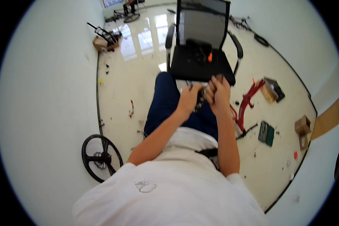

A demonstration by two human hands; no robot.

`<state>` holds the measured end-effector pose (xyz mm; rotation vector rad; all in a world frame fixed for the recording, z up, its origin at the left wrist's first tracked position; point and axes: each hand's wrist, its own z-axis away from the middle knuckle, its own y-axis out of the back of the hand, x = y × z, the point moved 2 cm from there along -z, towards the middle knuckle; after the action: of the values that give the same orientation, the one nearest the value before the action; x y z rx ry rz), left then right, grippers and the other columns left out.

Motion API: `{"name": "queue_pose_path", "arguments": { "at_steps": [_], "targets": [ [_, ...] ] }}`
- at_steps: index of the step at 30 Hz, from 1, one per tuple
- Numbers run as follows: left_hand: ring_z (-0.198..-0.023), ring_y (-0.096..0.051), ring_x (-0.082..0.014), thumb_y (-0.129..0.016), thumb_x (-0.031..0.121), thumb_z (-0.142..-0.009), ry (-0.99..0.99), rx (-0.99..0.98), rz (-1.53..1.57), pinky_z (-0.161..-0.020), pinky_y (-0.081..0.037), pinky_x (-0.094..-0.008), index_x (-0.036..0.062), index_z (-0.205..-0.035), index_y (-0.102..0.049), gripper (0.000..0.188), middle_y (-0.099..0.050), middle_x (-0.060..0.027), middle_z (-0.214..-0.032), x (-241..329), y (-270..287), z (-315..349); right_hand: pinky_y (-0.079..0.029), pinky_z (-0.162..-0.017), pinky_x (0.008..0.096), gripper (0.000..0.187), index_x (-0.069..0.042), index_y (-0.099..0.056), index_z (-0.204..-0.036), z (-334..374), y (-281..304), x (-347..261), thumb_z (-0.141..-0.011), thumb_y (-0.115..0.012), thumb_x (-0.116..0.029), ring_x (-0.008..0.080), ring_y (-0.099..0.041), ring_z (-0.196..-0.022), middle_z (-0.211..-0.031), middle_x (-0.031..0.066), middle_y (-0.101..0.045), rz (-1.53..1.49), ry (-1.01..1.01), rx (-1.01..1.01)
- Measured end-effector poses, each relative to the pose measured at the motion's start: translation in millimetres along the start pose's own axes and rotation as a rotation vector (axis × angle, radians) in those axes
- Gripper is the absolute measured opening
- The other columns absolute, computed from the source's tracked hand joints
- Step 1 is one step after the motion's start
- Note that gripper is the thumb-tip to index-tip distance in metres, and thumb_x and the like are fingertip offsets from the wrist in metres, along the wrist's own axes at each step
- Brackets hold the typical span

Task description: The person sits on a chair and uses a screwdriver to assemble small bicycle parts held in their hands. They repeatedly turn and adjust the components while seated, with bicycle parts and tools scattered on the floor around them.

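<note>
Both my hands are raised over my lap, in front of the black office chair [203, 64]. A small dark and silvery metal part [200, 101] shows between them; its exact kind is too small to make out. Round its left side my left hand [188, 99] is closed. My right hand [219, 92] is closed close beside the part, fingertips bunched near the chair seat's front edge. Whatever those fingers pinch is mostly hidden. On the seat lie dark items and a small orange object [210, 57].
A red bike frame [246, 103] and an open green tool case [266, 133] lie to my right. Cardboard boxes [302, 125] stand by the right wall. At left, a black three-spoke wheel [86, 154] leans on the wall. Far off, a person [130, 4] sits near a bicycle wheel.
</note>
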<state>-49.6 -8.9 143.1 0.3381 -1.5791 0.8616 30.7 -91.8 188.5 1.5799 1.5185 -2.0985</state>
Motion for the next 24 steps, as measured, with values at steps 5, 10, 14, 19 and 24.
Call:
{"name": "queue_pose_path", "arguments": {
  "at_steps": [5,10,14,19,24],
  "targets": [
    [-0.063,-0.055,-0.0100,-0.055,0.030,-0.088,-0.061,0.037,-0.251,-0.056,-0.043,-0.0275,-0.0022,-0.082,-0.067,0.034,-0.062,-0.0034,-0.070,-18,3,-6,-0.013,-0.030,0.0229,0.023,-0.019,-0.035,-0.080,-6,12,3,-0.096,-0.048,-0.010,0.0050,-0.021,-0.036,-0.054,-0.0057,-0.025,0.012,0.041,0.012],
    [-0.064,-0.054,-0.0084,-0.056,0.038,-0.089,0.044,-0.142,-0.207,-0.056,-0.042,-0.0247,-0.0009,-0.090,-0.067,0.041,-0.060,-0.0022,-0.071,-14,-9,-5,-0.014,-0.032,0.0213,0.019,-0.017,-0.035,-0.084,-8,17,5,-0.098,-0.042,-0.009,0.0042,-0.020,-0.039,-0.057,-0.0052,-0.026,0.102,0.100,-0.002],
    [-0.058,-0.053,-0.0077,-0.058,0.036,-0.089,0.100,-0.192,-0.146,-0.052,-0.041,-0.0236,0.0029,-0.082,-0.063,0.034,-0.058,-0.0012,-0.068,0,-2,10,-0.013,-0.033,0.0212,0.018,-0.018,-0.038,-0.084,-4,18,4,-0.098,-0.042,-0.008,0.0039,-0.019,-0.040,-0.057,-0.0054,-0.027,0.127,0.075,0.004],
    [-0.056,-0.053,-0.0092,-0.061,0.025,-0.086,0.063,-0.197,-0.146,-0.050,-0.041,-0.0246,0.0031,-0.085,-0.062,0.022,-0.058,-0.0015,-0.068,-14,1,-1,-0.013,-0.033,0.0212,0.018,-0.018,-0.039,-0.084,-3,17,6,-0.098,-0.043,-0.008,0.0038,-0.019,-0.040,-0.057,-0.0057,-0.027,0.131,0.072,-0.004],
    [-0.054,-0.053,-0.0091,-0.058,0.020,-0.086,-0.059,-0.132,-0.254,-0.049,-0.042,-0.0259,0.0014,-0.095,-0.062,0.021,-0.059,-0.0025,-0.067,-19,-3,5,-0.013,-0.032,0.0211,0.018,-0.018,-0.038,-0.084,-6,18,12,-0.097,-0.044,-0.009,0.0040,-0.019,-0.040,-0.058,-0.0053,-0.027,0.113,0.052,0.040]
  ]
}}
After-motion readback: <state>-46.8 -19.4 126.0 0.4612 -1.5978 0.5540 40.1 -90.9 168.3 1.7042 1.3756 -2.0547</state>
